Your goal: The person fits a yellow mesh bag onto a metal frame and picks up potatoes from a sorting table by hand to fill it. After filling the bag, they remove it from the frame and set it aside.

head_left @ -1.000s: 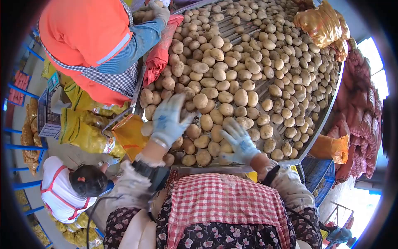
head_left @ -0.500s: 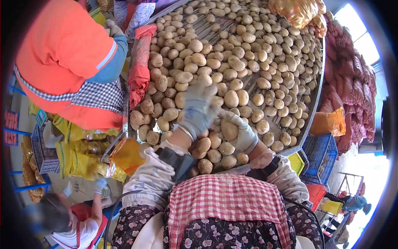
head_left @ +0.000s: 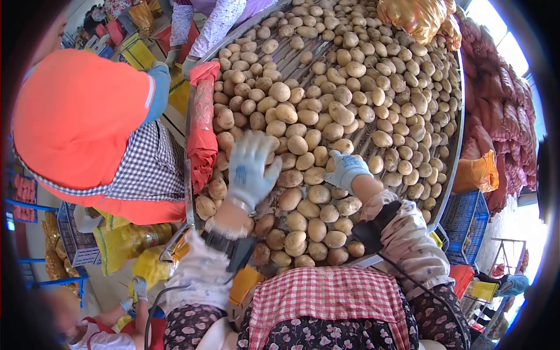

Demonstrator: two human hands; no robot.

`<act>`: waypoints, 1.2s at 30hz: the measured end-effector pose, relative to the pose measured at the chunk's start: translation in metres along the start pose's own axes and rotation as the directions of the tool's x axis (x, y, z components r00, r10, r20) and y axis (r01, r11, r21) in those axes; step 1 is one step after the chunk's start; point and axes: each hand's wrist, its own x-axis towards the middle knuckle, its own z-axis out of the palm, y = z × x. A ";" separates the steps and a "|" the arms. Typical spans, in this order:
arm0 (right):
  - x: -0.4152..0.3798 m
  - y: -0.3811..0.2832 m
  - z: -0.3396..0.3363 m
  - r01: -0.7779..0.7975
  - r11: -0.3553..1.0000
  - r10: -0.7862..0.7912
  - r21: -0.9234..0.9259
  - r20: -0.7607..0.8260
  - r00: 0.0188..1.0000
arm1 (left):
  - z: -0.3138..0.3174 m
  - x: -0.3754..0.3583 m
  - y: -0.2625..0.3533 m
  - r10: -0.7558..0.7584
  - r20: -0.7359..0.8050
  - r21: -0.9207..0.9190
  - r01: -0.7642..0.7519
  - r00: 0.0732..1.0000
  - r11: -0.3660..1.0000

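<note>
One potato (head_left: 290, 178) lay with long axis sideways, between the spread left hand (head_left: 251, 175) and the right hand (head_left: 349, 170), whose grasp I could not tell.

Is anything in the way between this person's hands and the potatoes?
Nothing visible, apart from the gloves being worn. The left hand is spread over the potatoes and the right hand is over them too; the red wrapping lies off to the side.

Red sacks (head_left: 507, 116): stacked high along the right
Blue crate (head_left: 459, 211): near an orange bag (head_left: 478, 174), right side
Co-worker (head_left: 76, 116): orange top, checked apron (head_left: 149, 163), at the left
Yellow sack (head_left: 131, 244): lower left, near a bluish crate (head_left: 76, 248)
Golden bag (head_left: 413, 20): upper right
</note>
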 end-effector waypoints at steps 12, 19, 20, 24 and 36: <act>-0.026 0.061 0.036 0.101 0.321 -0.209 0.942 -0.034 0.977 | 0.002 -0.052 0.032 -0.010 0.242 -0.049 0.023 0.970 0.999; -0.036 0.054 0.044 -0.284 -0.890 -0.355 0.358 -0.151 0.923 | 0.030 0.001 -0.020 -0.314 0.452 0.426 0.107 0.835 0.898; -0.036 0.050 0.042 -0.248 -0.920 -0.303 0.303 -0.151 0.941 | 0.040 -0.006 -0.013 -0.255 0.459 0.374 0.076 0.851 0.924; -0.057 0.052 0.041 -0.234 -0.927 -0.277 0.294 -0.113 0.954 | 0.032 -0.051 0.042 -0.191 0.513 0.187 0.109 0.837 0.976; -0.140 0.093 0.073 -0.084 -0.937 -0.166 0.339 -0.221 0.961 | -0.002 -0.099 0.045 -0.178 0.382 -0.060 0.216 0.907 0.974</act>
